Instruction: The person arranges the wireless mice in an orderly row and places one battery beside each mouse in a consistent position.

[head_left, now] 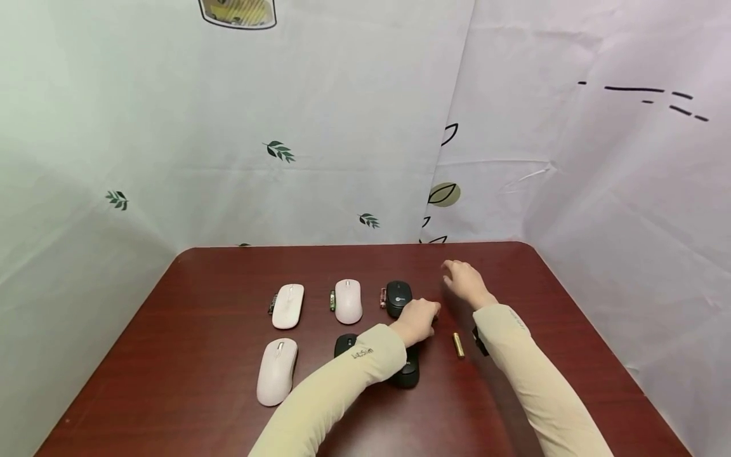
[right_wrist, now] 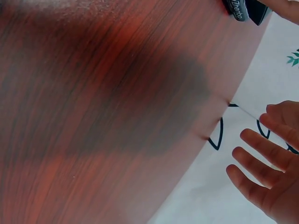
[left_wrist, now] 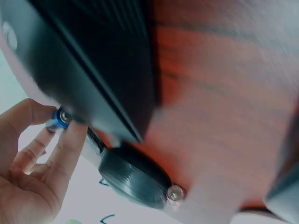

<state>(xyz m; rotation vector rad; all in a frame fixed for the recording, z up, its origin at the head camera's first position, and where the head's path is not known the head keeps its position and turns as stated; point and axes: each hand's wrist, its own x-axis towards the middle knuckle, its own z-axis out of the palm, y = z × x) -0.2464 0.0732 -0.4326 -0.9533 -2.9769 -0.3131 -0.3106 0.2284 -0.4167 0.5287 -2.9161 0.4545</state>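
My left hand reaches over the right-hand column of mice. In the left wrist view its thumb and fingers pinch a blue battery, close to the large black mouse in the foreground. A smaller black mouse lies beyond, with a red-and-silver battery against its side. My right hand hovers near the table's back right, fingers spread and holding nothing in the right wrist view. Nearer the front lies a gold battery. A dark lettered battery shows beside the left hand's fingers.
Leftward stand a flat white mouse, a pale pink mouse with a green battery beside it, and a larger pale mouse. My left sleeve partly covers another black mouse. Printed cloth hangs behind the table.
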